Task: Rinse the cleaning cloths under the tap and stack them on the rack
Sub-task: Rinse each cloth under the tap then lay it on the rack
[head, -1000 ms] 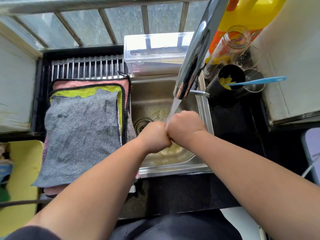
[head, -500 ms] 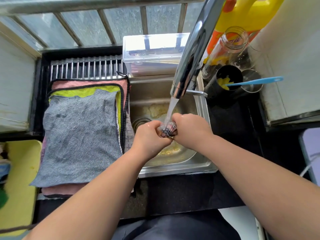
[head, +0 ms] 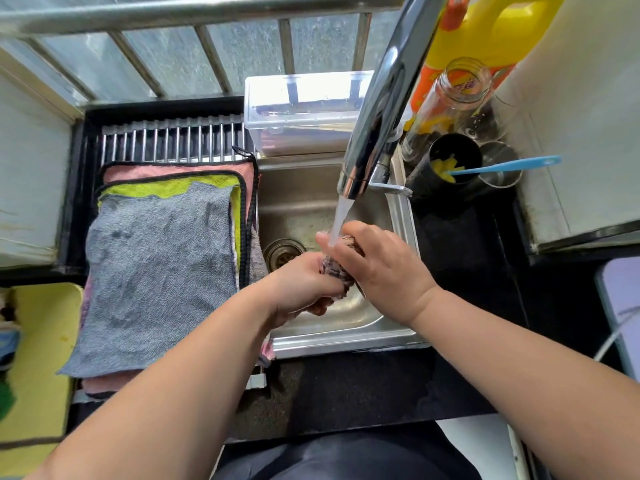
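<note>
Right hand (head: 381, 268) raised over the cloth wad (head: 337, 277) since before, under the tap (head: 377, 126).
Wad is held in each grip, left hand (head: 304, 289) below; glass jar (head: 450, 98) label is blurred.

Bright daylight comes through the frosted window (head: 252, 53) at top, with hard glare on the chrome tap (head: 381, 109) and the clear box lid (head: 304, 88). Black counter (head: 363, 386) reads dark, little detail. Wide-angle bend bows the window bars (head: 213, 58) and stretches the frame edges; overall slightly soft.
</note>
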